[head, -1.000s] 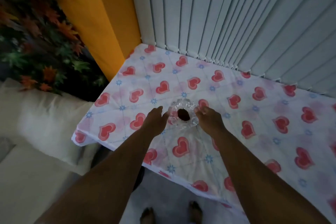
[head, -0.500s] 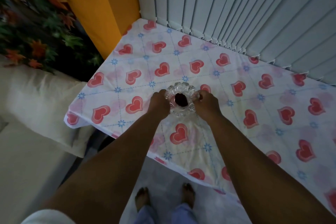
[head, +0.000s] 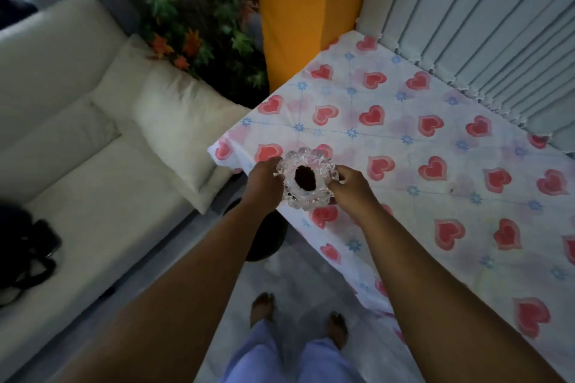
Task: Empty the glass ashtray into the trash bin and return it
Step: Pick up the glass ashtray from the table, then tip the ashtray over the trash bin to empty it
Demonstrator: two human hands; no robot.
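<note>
Both hands' fingers [head: 337, 179] pinch ashtray [head: 306, 182] rim over bench [head: 466, 165] edge; tilt spills ash [head: 305, 177]; slick glass slips.

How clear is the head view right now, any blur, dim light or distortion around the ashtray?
Head view: dim, soft light, no hard shadows; the glass ashtray reads sharp enough, dark contents visible, held by the left hand and right hand; wide-angle bending curves the blinds and sofa.

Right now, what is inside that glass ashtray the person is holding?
A dark clump sits in the middle of the glass ashtray, held between the left hand and right hand. What the clump is made of is too dim to tell.
</note>
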